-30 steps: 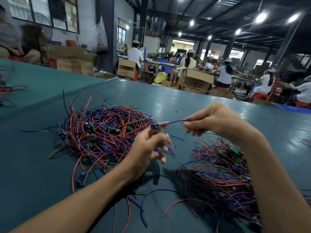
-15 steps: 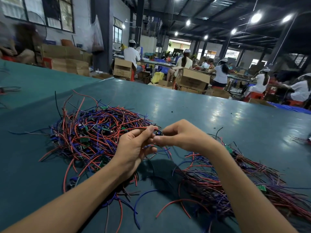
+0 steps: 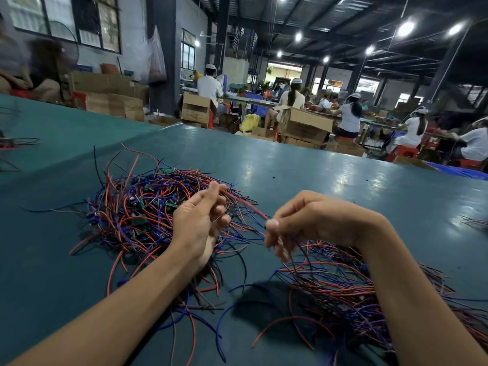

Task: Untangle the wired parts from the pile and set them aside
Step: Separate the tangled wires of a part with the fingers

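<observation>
Teal sheeting covers the table (image 3: 343, 186), and nearest the camera a few loose strands (image 3: 219, 326), red and blue, curl across it at 6 o'clock between the two forearms. At 4 o'clock lies the set-aside bundle (image 3: 343, 291). Its red, blue and purple wires lie roughly side by side, with their long axis running from 10 o'clock to 4 o'clock, off toward the lower right edge.

The right hand (image 3: 309, 220) hangs above the near end of that bundle. Its fingers are curled, and thumb and forefinger pinch thin wires that drop down into the bundle. The left hand (image 3: 198, 225), at 9 o'clock of the right hand and apart from it, is curled too, and its raised fingertips grip strands at the rim of the tangled pile (image 3: 142, 207). A red wire (image 3: 245, 204) leaves those fingertips and slants toward 4 o'clock, its free end just beside the right hand's pinch.

The pile sits at 10 o'clock, a round heap of red and blue wires with small green boards (image 3: 138, 221) caught in it and stray ends sticking out all round.

Past the table's far edge, at 12 and 1 o'clock, stand cardboard boxes (image 3: 303, 125). One has its flaps open, but what they hold cannot be seen. Seated workers (image 3: 348, 114) in white caps face away at long benches.
</observation>
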